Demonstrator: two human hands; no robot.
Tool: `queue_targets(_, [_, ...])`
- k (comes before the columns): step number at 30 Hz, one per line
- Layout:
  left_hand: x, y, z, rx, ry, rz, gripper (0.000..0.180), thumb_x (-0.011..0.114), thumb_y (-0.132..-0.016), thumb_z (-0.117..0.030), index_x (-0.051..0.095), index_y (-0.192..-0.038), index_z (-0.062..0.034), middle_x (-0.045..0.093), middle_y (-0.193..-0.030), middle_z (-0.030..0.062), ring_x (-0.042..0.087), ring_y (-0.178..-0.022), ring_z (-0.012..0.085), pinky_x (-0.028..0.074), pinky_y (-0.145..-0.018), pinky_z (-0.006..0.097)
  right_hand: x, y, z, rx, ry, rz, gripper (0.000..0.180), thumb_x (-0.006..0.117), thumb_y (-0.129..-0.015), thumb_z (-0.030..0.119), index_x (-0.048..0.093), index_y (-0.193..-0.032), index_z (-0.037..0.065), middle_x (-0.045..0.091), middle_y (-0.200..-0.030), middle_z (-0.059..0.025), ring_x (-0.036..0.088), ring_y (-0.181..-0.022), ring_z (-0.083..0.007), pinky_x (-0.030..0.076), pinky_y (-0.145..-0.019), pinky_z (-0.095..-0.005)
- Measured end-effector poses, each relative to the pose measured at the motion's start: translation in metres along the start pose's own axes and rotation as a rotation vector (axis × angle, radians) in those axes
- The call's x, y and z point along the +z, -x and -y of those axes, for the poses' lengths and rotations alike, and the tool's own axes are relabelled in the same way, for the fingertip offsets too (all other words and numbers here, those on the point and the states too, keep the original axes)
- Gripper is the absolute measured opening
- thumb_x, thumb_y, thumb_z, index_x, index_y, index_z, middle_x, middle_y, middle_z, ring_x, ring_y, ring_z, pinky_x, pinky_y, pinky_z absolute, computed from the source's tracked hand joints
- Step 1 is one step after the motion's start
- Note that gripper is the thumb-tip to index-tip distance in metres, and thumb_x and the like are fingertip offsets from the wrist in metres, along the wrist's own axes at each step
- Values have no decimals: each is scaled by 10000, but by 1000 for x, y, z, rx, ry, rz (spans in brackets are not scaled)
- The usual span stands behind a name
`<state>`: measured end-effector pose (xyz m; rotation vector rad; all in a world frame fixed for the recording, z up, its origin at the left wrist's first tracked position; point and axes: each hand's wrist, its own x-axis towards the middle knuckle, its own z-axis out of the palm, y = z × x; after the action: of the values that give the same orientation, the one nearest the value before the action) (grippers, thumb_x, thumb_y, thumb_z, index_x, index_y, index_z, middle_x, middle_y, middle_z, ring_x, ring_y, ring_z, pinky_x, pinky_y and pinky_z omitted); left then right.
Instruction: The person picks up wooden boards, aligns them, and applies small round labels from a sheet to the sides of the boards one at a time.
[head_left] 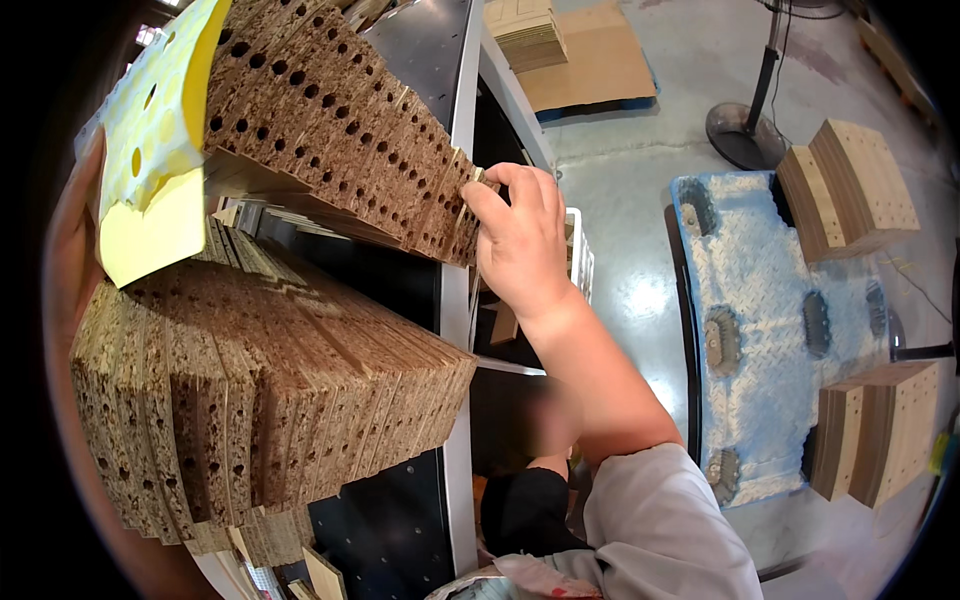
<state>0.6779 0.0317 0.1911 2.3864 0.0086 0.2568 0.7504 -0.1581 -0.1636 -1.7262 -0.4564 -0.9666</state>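
Clearly you are pinching the end board [470,205] of the upper stack [330,130] with your right hand [520,240], fingers [500,180] curled over its top edge. It looks stiff, fairly heavy, rough-edged chipboard, so keep gripping both faces. Your left hand is not showing.

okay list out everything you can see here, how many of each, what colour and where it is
upper board row: one row of many, brown chipboard with drilled holes, top left on the rack
lower board row: one row, brown, lower left
yellow sheet: one, yellow, far left
rack: one, grey and black, centre
pallet: one, blue, right on the floor
board stacks: two on the pallet, brown
cardboard sheet: one, tan, top centre
fan base: one, dark, top right
right hand: one, fingers on the upper row's end board
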Motion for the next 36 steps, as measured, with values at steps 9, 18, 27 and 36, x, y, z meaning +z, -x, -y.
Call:
queue_targets(9, [13,0,-5,7,14,82,527,513,-893,-296,347,-1316,-27,423,-1292,131,452,-1149,251,424,-904,382,-4,-8,-4,44,-8,53,359,512,-628,-94,598,-921,93,515,-1010,-119,469,-1013,-306,373,-878,-412])
queue_targets(18, [19,-1,-9,22,28,144,544,530,-884,-304,344,-1313,-25,433,-1279,138,458,-1139,268,432,-890,400,-6,34,10,147,-171,103,607,412,-710,-118,382,-1302,14,390,-1315,-175,318,-1271,-320,268,-1055,-410])
queue_targets(27, [19,-1,-10,41,104,176,424,480,-924,-229,376,-1274,-13,503,-1184,123,525,-1038,232,486,-812,338,10,46,15,206,-88,252,682,382,-747,-120,228,-1390,47,217,-1447,-129,206,-1344,-275,172,-1082,-445])
queue_targets(36, [-19,-14,29,-42,12,-183,487,464,-927,-289,384,-1307,5,432,-1287,124,494,-1116,149,452,-878,249,9,64,25,398,-83,327,668,388,-759,-99,210,-1390,33,230,-1441,-141,199,-1347,-275,176,-1079,-443])
